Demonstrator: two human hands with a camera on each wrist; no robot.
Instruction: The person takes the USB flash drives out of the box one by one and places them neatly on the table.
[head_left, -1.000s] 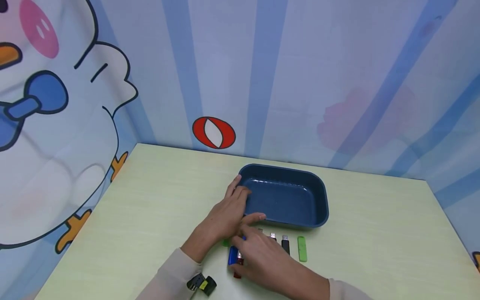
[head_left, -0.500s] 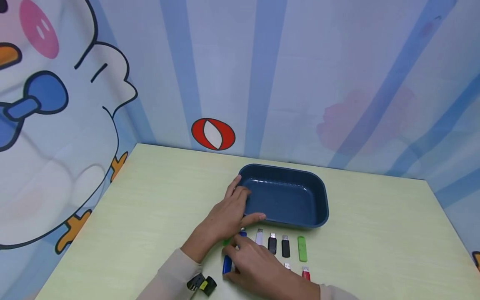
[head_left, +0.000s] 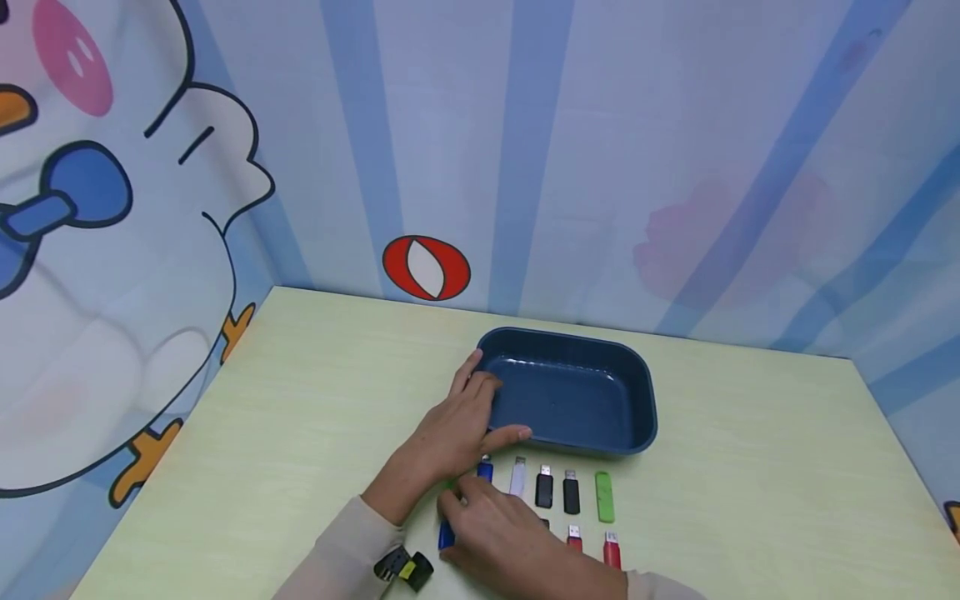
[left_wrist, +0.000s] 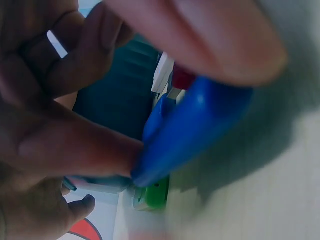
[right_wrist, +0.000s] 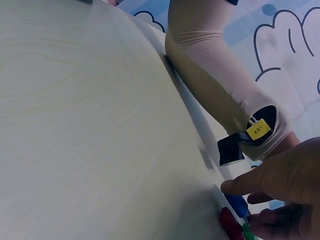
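Note:
My left hand (head_left: 453,429) rests on the left end of a dark blue basin (head_left: 645,433), bent fingertips over the rim and thumb stretched along its front edge. Below it in the head view, my right hand (head_left: 506,533) pinches a blue USB stick (head_left: 446,533) between thumb and finger. The left wrist view shows that blue stick (left_wrist: 185,132) large, with a fingertip at either end. Another blue USB stick (head_left: 485,469) lies just beyond the right hand's fingers. Part of a green stick (left_wrist: 154,192) shows behind the held one. The right hand covers part of the group.
To the right lie a white USB stick (head_left: 518,477), two black ones (head_left: 544,487) and a green one (head_left: 604,497). Red USB sticks (head_left: 612,550) lie nearer the front. A wrist camera (head_left: 405,568) sits at the left cuff. A printed cloth (head_left: 600,167) hangs behind the table.
My right hand has shifted left with the blue stick, uncovering the white, black and red sticks on its right. My left hand has kept its place on the basin.

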